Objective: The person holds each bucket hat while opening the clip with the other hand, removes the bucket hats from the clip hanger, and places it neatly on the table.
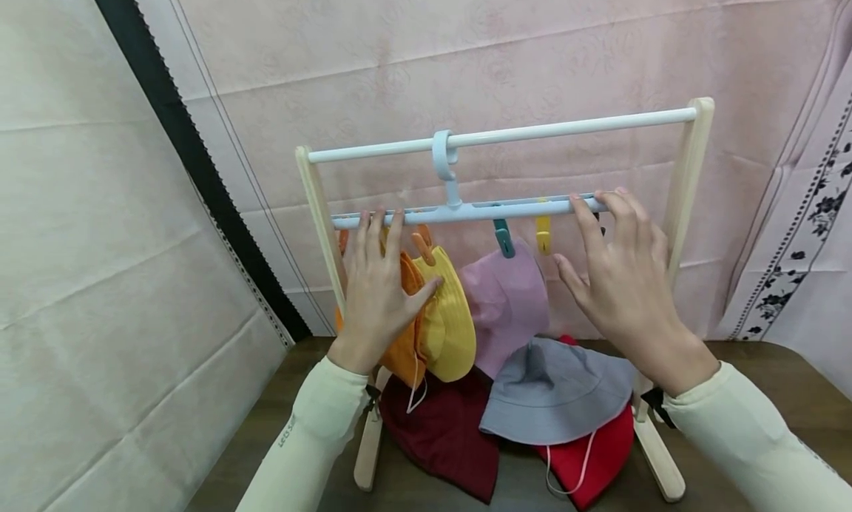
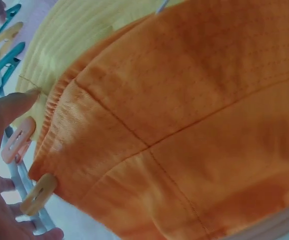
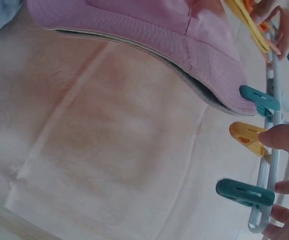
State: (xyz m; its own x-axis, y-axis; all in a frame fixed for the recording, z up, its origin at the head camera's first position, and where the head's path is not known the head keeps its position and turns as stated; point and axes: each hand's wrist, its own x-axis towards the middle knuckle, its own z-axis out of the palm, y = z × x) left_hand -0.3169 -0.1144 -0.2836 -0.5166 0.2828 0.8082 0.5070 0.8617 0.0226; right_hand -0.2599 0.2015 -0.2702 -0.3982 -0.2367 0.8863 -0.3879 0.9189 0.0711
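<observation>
The pale-blue plastic hanger (image 1: 462, 213) is hanging by its curved hook (image 1: 440, 157) from the smooth white rack rail (image 1: 572, 129); the step in hand looks like steadying or adjusting it. The left hand (image 1: 376, 297) and right hand (image 1: 629, 283) are resting extended, ungripping fingers over its two ends. The next move seemingly calls for light, even pressure. Below, a creased orange hat (image 1: 402, 353), a ridged yellow hat (image 1: 449, 334) and a soft lilac hat (image 1: 509, 297) are dangling. A domed grey-blue hat (image 1: 562, 393) is overlapping a red hat (image 1: 609, 453), near a maroon hat (image 1: 442, 430), on the wood-brown worktop (image 1: 788, 371).
</observation>
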